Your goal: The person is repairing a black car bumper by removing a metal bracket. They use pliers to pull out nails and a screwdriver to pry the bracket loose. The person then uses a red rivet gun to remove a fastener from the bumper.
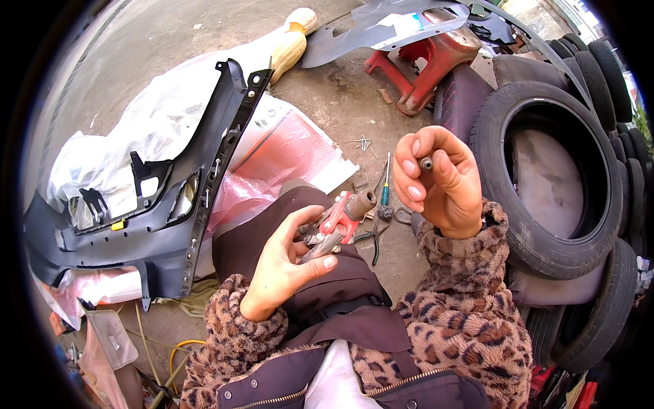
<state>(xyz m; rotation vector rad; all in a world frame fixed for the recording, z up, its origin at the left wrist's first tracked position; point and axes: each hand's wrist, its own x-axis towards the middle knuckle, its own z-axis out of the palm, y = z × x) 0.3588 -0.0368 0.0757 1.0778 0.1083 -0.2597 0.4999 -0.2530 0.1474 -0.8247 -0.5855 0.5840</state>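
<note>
My left hand (276,269) is wrapped round a red and grey metal hand tool that looks like a hand riveter (343,218), held above my lap. Its thick round metal nose points up and to the right. To the right and a little higher, my right hand (448,180) pinches a small dark metal sleeve (426,163) with a hole in its end. The sleeve is apart from the tool. On the ground beyond lie a screwdriver (385,193) with a teal handle, dark-handled pliers (374,238) and several thin silver pins (363,143).
A large dark plastic car bumper (174,238) lies at the left over white and pink wrapping (286,153). Tyres (490,157) crowd the right side. A red stool (429,65) bears a grey panel (354,34) at the back, beside a long tan gourd (289,51).
</note>
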